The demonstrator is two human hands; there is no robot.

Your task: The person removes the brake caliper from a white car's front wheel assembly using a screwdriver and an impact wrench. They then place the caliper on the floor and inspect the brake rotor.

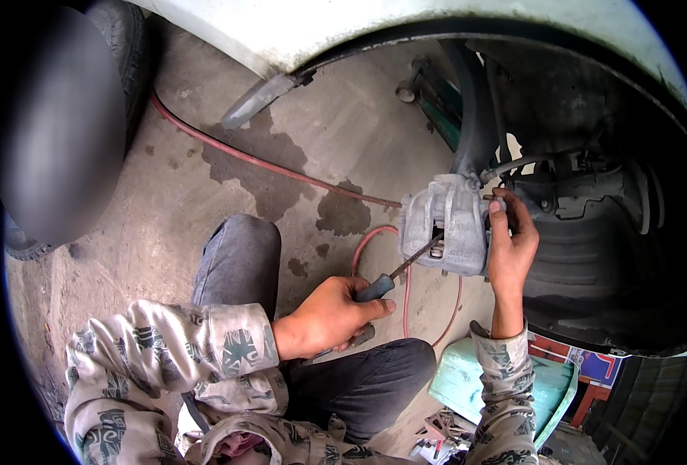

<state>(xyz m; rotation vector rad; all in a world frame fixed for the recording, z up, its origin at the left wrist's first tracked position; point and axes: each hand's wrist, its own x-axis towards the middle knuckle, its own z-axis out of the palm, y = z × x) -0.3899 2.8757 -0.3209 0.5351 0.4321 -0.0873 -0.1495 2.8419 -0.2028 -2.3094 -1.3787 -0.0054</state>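
Note:
A grey brake caliper (461, 225) hangs inside the wheel arch. My left hand (329, 314) is closed around a screwdriver (376, 288) with a grey-blue handle, and its shaft reaches into the opening in the caliper's face. Below those fingers, a second dark handle (364, 336) pokes out of the same hand; part of a thin metal shaft shows behind it. At the caliper's right side, my right hand (511, 240) has thumb and fingers pinched on a small metal pin (495, 200), partly hidden by the fingertips.
A red hose (258, 160) crosses the stained concrete floor (181, 186) and loops under the caliper. The white car body (405, 12) arches overhead. A green jack (436, 116) stands beyond the strut (475, 108). A turquoise container (467, 372) is by my right forearm; a tyre (123, 46) is far left.

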